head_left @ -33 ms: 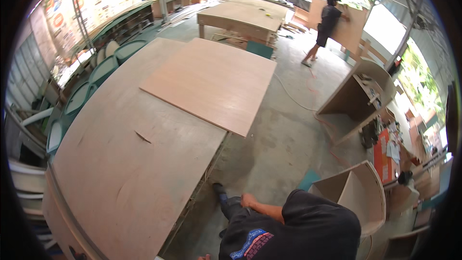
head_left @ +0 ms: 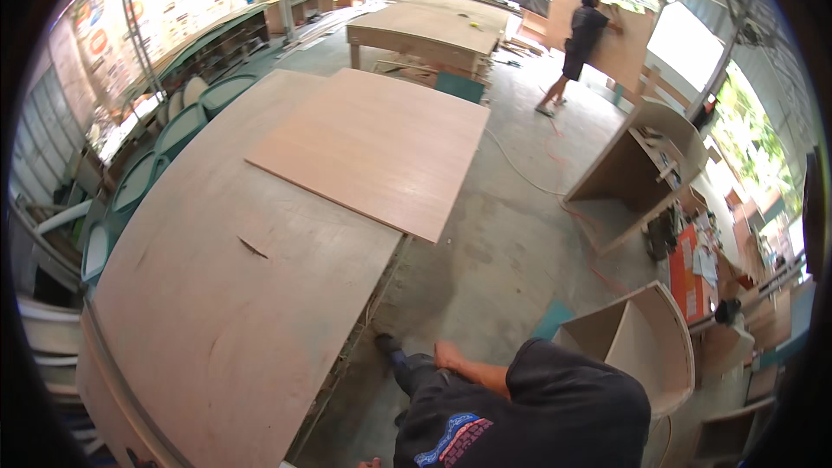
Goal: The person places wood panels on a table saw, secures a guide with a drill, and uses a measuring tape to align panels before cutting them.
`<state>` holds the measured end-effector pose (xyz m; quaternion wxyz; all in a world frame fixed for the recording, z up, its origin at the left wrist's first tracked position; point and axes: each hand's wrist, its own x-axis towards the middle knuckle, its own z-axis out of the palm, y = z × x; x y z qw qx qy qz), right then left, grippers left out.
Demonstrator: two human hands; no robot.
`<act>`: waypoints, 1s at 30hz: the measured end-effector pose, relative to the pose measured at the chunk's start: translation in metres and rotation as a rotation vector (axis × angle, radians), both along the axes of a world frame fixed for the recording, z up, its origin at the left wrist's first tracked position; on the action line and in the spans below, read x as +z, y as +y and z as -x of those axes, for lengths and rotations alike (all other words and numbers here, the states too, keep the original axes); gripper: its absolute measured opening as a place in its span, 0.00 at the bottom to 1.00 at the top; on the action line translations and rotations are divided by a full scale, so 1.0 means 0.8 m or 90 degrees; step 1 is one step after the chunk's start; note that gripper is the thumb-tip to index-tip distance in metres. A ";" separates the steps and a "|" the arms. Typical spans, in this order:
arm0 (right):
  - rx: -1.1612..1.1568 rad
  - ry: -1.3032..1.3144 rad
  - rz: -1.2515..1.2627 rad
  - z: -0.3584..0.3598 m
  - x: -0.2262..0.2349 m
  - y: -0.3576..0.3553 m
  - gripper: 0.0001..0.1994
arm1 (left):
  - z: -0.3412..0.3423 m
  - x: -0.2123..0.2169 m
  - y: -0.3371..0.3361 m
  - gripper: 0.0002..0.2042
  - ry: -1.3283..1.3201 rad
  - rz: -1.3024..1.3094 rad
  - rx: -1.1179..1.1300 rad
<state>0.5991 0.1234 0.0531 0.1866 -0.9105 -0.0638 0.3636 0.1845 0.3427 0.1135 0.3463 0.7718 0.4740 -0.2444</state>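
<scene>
Only a sliver of the left hand (head_left: 371,463) shows at the bottom edge, so I can't tell if it's spread or closed. The big plywood sheet (head_left: 234,312) sits just up-left of it, lying flat, probably for full support. The right hand is out of shot.

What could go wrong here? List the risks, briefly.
The plywood sheet overhangs the worktable's edge. If bumped, it might tip or slide off toward the crouching person beside the table. The cord trailing across the concrete floor could trip anyone walking there.
</scene>
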 end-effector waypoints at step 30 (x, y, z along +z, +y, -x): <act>-0.150 0.522 -0.724 0.074 0.363 0.321 0.17 | -0.095 0.158 0.190 0.21 -0.339 -0.360 0.326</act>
